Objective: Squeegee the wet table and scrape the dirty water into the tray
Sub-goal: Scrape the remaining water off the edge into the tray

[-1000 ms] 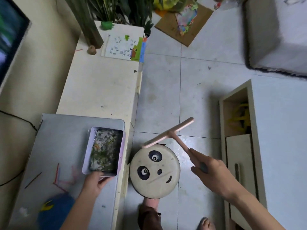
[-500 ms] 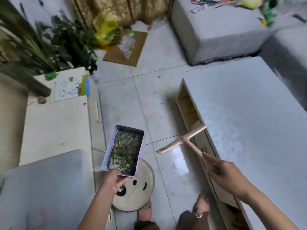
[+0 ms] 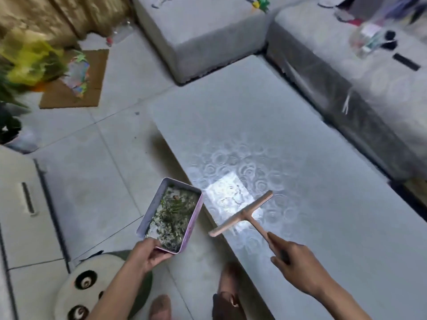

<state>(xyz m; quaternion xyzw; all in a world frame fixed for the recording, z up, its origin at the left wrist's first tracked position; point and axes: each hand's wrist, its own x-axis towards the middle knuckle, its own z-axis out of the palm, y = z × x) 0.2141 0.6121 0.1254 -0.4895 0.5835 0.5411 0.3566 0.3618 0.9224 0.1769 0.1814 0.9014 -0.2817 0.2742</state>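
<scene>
1. Surface: the table (image 3: 312, 181) has a grey top with a faint ring pattern. A bright, glossy reflection lies on it close to its left long edge.
2. Room: pale floor tiles (image 3: 104, 162) lie left of the table. Grey upholstered seating (image 3: 208, 31) stands beyond the table's far end, and a cluttered grey unit (image 3: 335, 72) runs along its right side.
3. Squeegee (image 3: 242, 215): a pink T-shaped tool positioned at the table's left edge. The blade crosses the reflection, and its near end projects past the edge above the floor. Blade contact with the top cannot be determined.
4. Right hand (image 3: 293, 262): wrapped around the squeegee handle, index finger laid along the shaft, above the table's near portion.
5. Tray (image 3: 149, 212): a pale rectangular tin holding murky water with green and white debris. It is carried tilted above the floor, just beside the table's left edge and clear of it.
6. Left hand (image 3: 147, 252): clamped on the tray's near short end.
7. Edges: only a narrow dark gap separates the table from the seating at its far end and right side.
8. Open room: the floor left of the table is open, bounded by a panda-face stool (image 3: 92, 285) at near left, a pale cabinet (image 3: 20, 204) further left, and cardboard (image 3: 97, 84) at far left.
9. The person's feet (image 3: 227, 294) stand against the table's near left edge.
</scene>
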